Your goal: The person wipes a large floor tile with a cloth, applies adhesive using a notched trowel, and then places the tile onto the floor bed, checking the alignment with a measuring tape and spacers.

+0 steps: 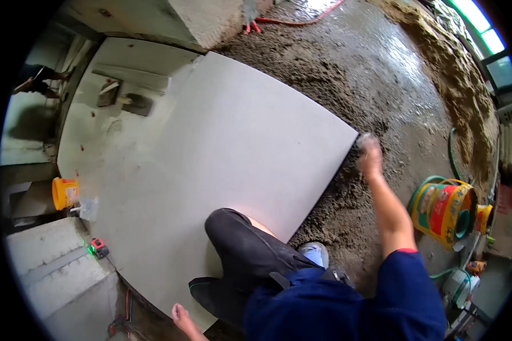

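Note:
A large pale tile (pixel 267 136) lies flat, its right edge over rough grey mortar (pixel 335 210). My right hand (pixel 371 156) is at the tile's far right corner, beside the mortar. It is smeared by motion, and a whitish blur at its fingertips is too unclear to name. At the lower left, my left hand (pixel 181 315) is over the pale tiled floor near its edge; its fingers are too small to read. My bent knee (pixel 230 227) is over the tile's near side, and a shoe (pixel 314 254) stands at the mortar's edge.
Two trowels, a notched-looking one (pixel 137 104) and another (pixel 108 92), lie on the floor at far left. A red laser level (pixel 99 248) glows green. A yellow bucket (pixel 65 193) stands left; a colourful bucket (pixel 441 213) lies right. Sand (pixel 466 91) is heaped behind. Another person's hands (pixel 57 84) show at left.

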Available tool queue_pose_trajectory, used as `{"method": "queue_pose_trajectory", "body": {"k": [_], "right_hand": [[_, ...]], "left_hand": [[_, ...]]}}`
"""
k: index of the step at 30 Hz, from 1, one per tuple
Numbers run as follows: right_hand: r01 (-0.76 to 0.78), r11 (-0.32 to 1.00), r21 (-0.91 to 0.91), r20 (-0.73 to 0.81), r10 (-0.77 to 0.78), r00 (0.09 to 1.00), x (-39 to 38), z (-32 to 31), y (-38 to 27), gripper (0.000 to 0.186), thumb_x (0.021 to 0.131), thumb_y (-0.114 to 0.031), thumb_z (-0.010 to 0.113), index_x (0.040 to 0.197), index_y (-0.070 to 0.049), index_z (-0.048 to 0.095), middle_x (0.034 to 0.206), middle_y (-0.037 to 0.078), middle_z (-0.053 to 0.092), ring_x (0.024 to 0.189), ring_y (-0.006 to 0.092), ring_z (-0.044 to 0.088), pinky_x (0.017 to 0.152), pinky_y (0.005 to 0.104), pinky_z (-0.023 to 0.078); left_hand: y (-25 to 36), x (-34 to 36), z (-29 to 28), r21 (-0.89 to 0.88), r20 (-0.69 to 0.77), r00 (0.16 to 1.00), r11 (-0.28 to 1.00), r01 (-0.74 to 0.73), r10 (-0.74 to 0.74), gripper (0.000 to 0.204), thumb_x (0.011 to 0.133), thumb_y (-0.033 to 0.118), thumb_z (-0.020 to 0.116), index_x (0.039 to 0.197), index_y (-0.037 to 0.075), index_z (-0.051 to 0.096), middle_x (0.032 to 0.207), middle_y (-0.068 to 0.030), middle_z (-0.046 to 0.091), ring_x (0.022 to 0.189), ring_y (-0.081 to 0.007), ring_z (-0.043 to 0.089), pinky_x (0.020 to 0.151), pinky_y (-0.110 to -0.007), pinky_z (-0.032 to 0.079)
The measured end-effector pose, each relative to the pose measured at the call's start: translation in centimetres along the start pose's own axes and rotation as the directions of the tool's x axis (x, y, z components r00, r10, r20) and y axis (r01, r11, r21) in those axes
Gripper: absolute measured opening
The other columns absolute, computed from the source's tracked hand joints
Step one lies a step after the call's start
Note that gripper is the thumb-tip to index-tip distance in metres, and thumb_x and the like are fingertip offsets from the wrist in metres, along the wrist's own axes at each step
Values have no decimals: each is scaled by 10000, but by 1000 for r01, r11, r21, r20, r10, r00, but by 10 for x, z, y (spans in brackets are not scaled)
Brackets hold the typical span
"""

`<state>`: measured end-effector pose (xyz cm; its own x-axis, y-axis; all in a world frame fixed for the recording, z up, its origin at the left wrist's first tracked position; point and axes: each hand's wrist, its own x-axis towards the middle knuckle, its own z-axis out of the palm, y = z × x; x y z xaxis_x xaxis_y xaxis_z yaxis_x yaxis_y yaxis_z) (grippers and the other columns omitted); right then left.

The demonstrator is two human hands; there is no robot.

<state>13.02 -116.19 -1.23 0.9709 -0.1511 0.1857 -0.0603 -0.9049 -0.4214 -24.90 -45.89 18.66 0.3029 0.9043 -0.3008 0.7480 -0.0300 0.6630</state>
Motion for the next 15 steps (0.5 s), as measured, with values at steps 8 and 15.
{"method": "queue_pose_trajectory", "body": {"k": [8,15], "right_hand": [[-124,534,836,379,-399,835,32,82,-262,482,883,42,395,1355,-31,454,1336,158,519,1228,250,512,1008,357,442],[386,673,631,606,-739,296,-63,228,-450,304,865,-199,546,1143,-206,669,1421,74,451,1361,298,345,1152,447,254]], "left_hand": [[4,-23,19,-22,-32,997,997,74,-75,314,919,204,598,1163,7,594,1089,-62,598,999,-152,555,864,-312,448],[45,-11,26,270,31,983,945,-184,182,375,938,188,587,1250,-18,567,1174,-165,616,1033,-267,580,882,-370,474]]}}
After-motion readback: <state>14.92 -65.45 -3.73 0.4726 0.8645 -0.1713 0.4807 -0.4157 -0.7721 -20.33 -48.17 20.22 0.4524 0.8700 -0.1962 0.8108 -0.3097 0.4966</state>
